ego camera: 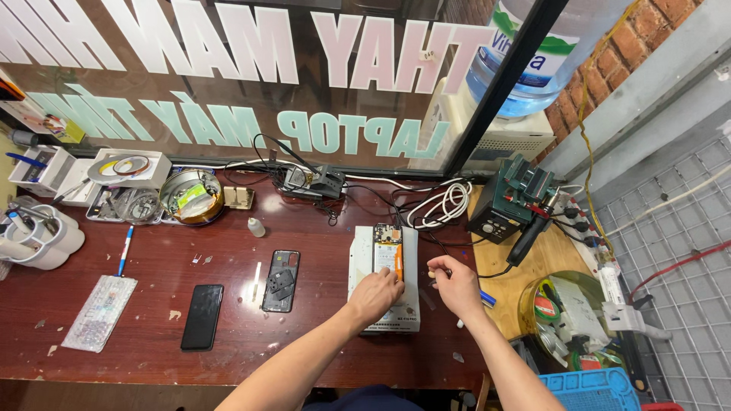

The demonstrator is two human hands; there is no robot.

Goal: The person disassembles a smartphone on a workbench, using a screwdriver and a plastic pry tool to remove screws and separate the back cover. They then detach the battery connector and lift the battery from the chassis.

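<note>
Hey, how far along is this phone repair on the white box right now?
Done: the opened phone on the white box has no back, its insides exposed; a dark back cover lies apart on the red-brown wooden table. In hand: left hand steadies the phone, right hand holds a thin tool. Left: it remains uncovered.

An opened phone (pixel 386 245) lies flat on a white box-like block (pixel 362 266), back cover off, its inner board and parts showing. It points lengthwise away from the person. A small orange tool (pixel 398 261) rests along its right edge. The block sits on the dark red bench (pixel 304 335), toward its right end.
</note>
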